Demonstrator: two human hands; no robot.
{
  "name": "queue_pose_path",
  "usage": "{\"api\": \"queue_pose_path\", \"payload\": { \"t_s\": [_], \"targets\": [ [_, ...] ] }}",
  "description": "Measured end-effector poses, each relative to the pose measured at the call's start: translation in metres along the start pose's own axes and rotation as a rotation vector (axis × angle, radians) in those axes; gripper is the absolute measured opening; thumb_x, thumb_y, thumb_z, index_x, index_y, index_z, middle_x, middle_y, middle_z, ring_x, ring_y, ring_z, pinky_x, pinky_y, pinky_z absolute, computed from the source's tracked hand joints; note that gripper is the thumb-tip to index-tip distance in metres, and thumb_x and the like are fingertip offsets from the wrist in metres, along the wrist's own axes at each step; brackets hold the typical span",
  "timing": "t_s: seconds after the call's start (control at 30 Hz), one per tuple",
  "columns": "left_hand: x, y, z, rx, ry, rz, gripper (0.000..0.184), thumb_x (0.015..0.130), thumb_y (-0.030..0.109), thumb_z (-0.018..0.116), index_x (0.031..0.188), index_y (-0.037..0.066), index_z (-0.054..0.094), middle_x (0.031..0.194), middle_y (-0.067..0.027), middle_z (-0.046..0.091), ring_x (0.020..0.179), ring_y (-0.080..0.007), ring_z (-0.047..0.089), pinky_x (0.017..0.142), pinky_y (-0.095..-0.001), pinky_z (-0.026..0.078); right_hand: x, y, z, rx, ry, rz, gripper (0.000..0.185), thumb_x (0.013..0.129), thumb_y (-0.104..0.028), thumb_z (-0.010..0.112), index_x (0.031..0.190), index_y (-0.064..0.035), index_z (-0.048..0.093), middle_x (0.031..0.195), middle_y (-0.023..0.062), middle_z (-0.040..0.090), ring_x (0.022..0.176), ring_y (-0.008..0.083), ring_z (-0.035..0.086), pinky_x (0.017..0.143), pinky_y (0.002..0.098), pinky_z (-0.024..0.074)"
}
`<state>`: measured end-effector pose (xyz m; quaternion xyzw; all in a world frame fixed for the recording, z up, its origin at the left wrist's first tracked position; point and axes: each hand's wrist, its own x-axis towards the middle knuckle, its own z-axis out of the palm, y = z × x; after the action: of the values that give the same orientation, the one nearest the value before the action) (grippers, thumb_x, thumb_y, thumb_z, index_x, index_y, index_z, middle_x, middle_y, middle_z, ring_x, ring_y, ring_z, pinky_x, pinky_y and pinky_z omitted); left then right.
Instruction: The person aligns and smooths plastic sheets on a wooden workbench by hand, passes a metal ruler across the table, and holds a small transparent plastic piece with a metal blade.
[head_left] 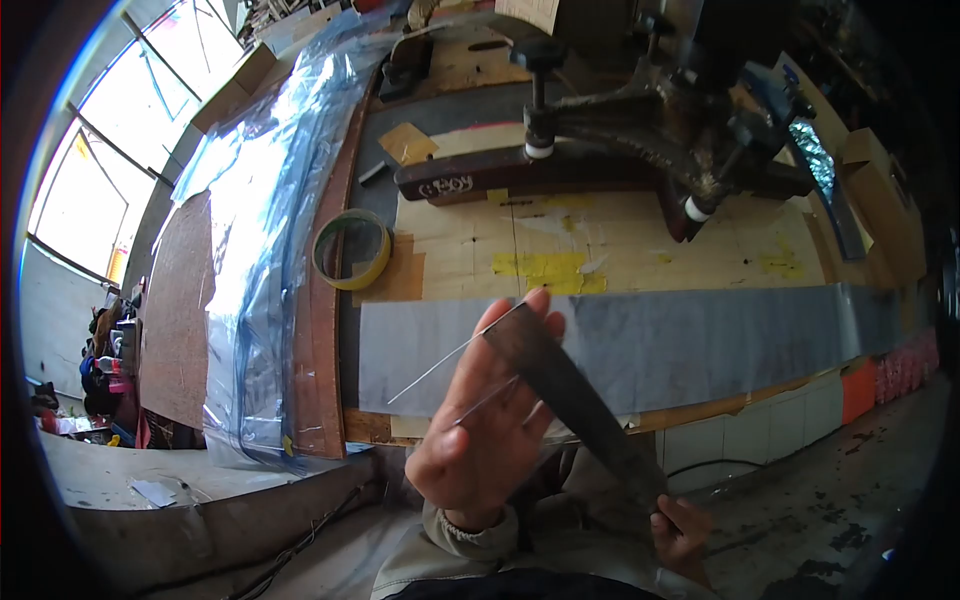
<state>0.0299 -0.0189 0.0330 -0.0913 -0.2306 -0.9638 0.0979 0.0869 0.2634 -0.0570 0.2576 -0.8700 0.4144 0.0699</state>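
Your right hand [682, 532] is out past the near edge of the grey sheet [720, 325], with its grip closed around the lower end of a dark flat strip [575, 390]. From there the strip slants across that near edge, and its far end lies over the grey sheet's left part; you cannot tell from this angle how far above the sheet it hangs.

Your left hand [490, 430] reaches over the grey sheet's near edge, towards its left end. The palm faces you, the fingers are extended behind the strip's far end and the thumb stands away from them, so this grip is not closed on anything. Thin pale lines [437, 367] run beside your fingers above the grey sheet; whether they are wire or the edges of clear film, you cannot tell.

The grey sheet runs along the near side of the tabletop [470, 108]. Just beyond its left end you have a roll of yellowish tape [372, 272]. Beyond its far edge lies a pale wooden board [450, 240] with yellow patches [550, 268]. Farther beyond the sheet, a dark red bar [470, 180] with white writing lies beneath a metal stand [650, 115]. Clear plastic sheeting [290, 180] stretches out left of the grey sheet, and pink wrapping [908, 368] hangs below its right end.
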Motion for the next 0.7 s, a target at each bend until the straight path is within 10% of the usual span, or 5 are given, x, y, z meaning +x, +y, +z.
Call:
{"api": "queue_pose_path", "payload": {
  "t_s": [0.3, 0.4, 0.5, 0.6, 0.7],
  "targets": [
    [-0.068, 0.086, -0.018, 0.201, 0.223, 0.304, 0.046, 0.098, 0.022, 0.039, 0.133, -0.007, 0.036, 0.128, -0.0283, 0.048, 0.119, -0.0365, 0.05, 0.095, -0.0498, 0.048, 0.056, -0.038, -0.014, 0.187, -0.053, 0.022, 0.033, 0.082, -0.02, 0.068, 0.111, -0.0065, 0.065, 0.07, 0.0115, 0.065, 0.057, 0.0209, 0.062, 0.053, 0.0292, 0.0465],
    [-0.1, 0.148, -0.004, 1.161, 0.742, 0.485, 0.046, 0.1, 0.025, 0.037, 0.132, -0.007, 0.039, 0.13, -0.0226, 0.049, 0.111, -0.0251, 0.056, 0.101, -0.0487, 0.041, 0.104, -0.07, -0.021, 0.178, -0.205, -0.039, 0.044, 0.081, -0.016, 0.068, 0.124, -0.0112, 0.058, 0.079, 0.0135, 0.067, 0.06, 0.0236, 0.064, 0.056, 0.0299, 0.0488],
    [-0.102, 0.194, 0.027, 0.962, 0.923, 0.952, 0.044, 0.101, 0.026, 0.035, 0.134, -0.002, 0.04, 0.134, -0.0135, 0.049, 0.103, -0.0155, 0.057, 0.107, -0.0427, 0.03, 0.155, -0.094, -0.008, 0.263, -0.285, -0.261, 0.055, 0.082, -0.014, 0.066, 0.134, -0.0131, 0.048, 0.089, 0.0158, 0.066, 0.057, 0.0229, 0.063, 0.056, 0.0293, 0.0495],
    [-0.101, 0.234, 0.061, 1.46, 0.819, 1.131, 0.044, 0.1, 0.027, 0.038, 0.134, 0.0, 0.041, 0.138, -0.0112, 0.045, 0.114, -0.0182, 0.054, 0.097, -0.0335, 0.042, 0.206, -0.137, 0.008, 0.485, -0.658, 0.158, 0.052, 0.083, -0.009, 0.064, 0.133, -0.0114, 0.048, 0.077, 0.01, 0.064, 0.049, 0.0138, 0.058, 0.049, 0.0272, 0.0468],
    [-0.086, 0.278, 0.09, 1.587, 0.738, 1.118, 0.045, 0.099, 0.026, 0.041, 0.133, -0.003, 0.041, 0.138, -0.0121, 0.045, 0.115, -0.022, 0.056, 0.08, -0.0243, 0.052, 0.264, -0.146, 0.083, 0.706, -0.663, 0.028, 0.051, 0.083, -0.004, 0.062, 0.131, -0.0053, 0.047, 0.067, 0.0041, 0.059, 0.044, 0.0084, 0.051, 0.044, 0.0243, 0.0428]
  ]
}}
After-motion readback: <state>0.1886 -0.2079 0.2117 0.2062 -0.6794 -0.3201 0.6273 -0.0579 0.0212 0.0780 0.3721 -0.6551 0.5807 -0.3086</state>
